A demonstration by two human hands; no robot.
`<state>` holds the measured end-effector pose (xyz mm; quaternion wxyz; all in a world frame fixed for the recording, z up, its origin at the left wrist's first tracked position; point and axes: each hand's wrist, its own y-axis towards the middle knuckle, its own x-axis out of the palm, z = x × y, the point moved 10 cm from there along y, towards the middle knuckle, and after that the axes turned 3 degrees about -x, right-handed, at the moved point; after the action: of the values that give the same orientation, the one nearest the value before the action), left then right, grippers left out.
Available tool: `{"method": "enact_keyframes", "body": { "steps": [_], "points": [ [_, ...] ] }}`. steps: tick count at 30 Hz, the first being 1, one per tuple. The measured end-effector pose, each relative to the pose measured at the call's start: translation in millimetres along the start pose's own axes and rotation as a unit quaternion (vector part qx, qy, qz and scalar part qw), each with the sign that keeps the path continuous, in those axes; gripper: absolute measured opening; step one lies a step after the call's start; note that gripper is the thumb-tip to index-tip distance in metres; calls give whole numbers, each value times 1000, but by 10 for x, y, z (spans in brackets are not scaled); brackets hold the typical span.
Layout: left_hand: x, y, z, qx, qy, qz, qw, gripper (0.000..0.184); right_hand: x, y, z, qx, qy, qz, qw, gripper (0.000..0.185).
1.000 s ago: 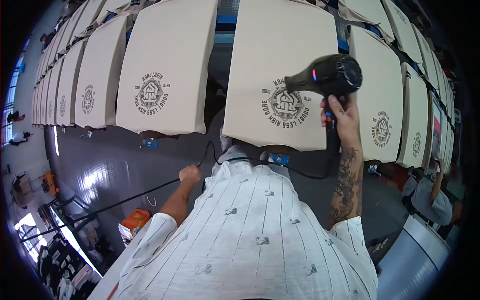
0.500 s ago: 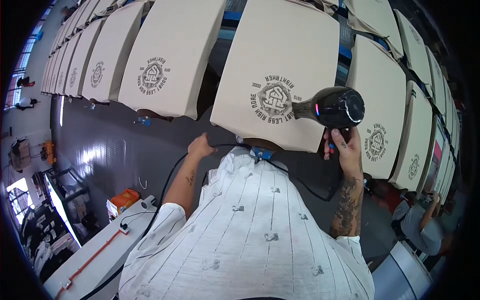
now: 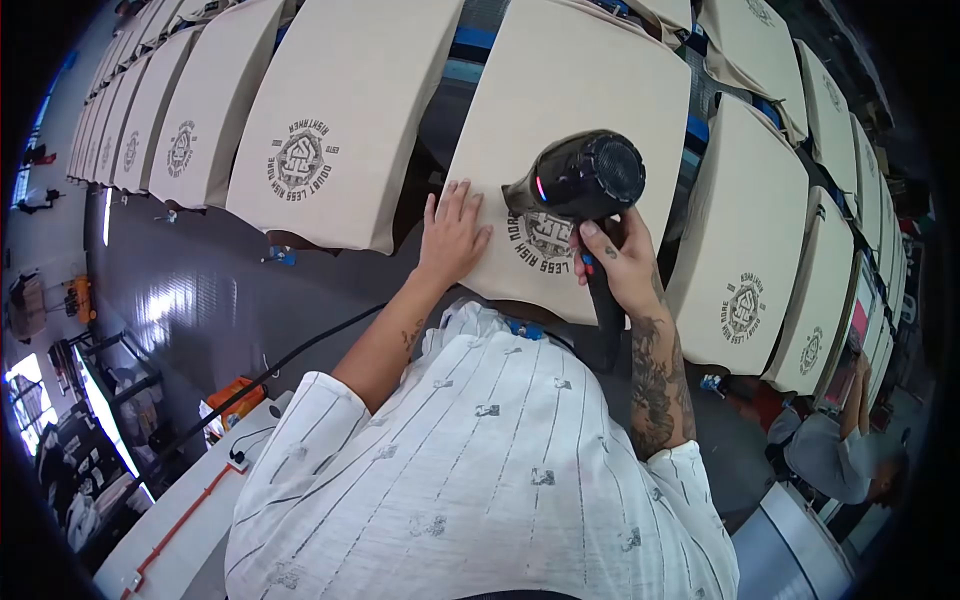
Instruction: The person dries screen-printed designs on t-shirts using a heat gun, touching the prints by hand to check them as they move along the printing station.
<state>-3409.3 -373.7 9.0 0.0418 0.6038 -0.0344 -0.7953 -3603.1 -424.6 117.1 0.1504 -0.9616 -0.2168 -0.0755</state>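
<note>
My right hand (image 3: 618, 255) grips the handle of a black hair dryer (image 3: 590, 175), whose nozzle points left over the upper part of a dark round print (image 3: 548, 240). That print is on a cream fabric piece (image 3: 580, 80) stretched over a board in front of me. My left hand (image 3: 453, 232) lies flat on the left edge of the same fabric, fingers spread, holding nothing. The dryer covers part of the print. A black cable (image 3: 290, 355) runs below my left forearm towards the lower left.
More printed cream pieces stand in rows, one at left (image 3: 340, 90) and one at right (image 3: 745, 220). A co-worker in grey (image 3: 825, 455) is at the lower right. A white ledge with a red conduit (image 3: 190, 525) and an orange item (image 3: 235, 400) are at lower left.
My left hand has let go of the cable and moved up onto the fabric's edge. The dryer, in my right hand, has shifted left over the print.
</note>
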Motion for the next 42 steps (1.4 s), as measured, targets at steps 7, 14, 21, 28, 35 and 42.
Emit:
{"method": "enact_keyframes", "body": {
  "steps": [7,14,21,28,35,42],
  "points": [
    [159,201,98,-5,4,-28,1000,60,-779,-84,-218,-44,-46,149,987,32],
    [200,98,160,15,4,-26,1000,58,-578,-162,-119,-19,-32,123,992,33],
    [215,-38,74,-42,34,17,998,57,-103,-442,103,42,-9,-18,999,31],
    [413,150,800,-15,6,-7,1000,59,-771,-982,124,24,1,25,999,31],
    [724,626,1353,-46,64,3,997,76,-1854,-1593,40,-49,25,135,989,33],
    [774,643,1324,-107,103,-36,988,77,-3309,-2927,-32,-62,14,288,955,30]
  ]
}}
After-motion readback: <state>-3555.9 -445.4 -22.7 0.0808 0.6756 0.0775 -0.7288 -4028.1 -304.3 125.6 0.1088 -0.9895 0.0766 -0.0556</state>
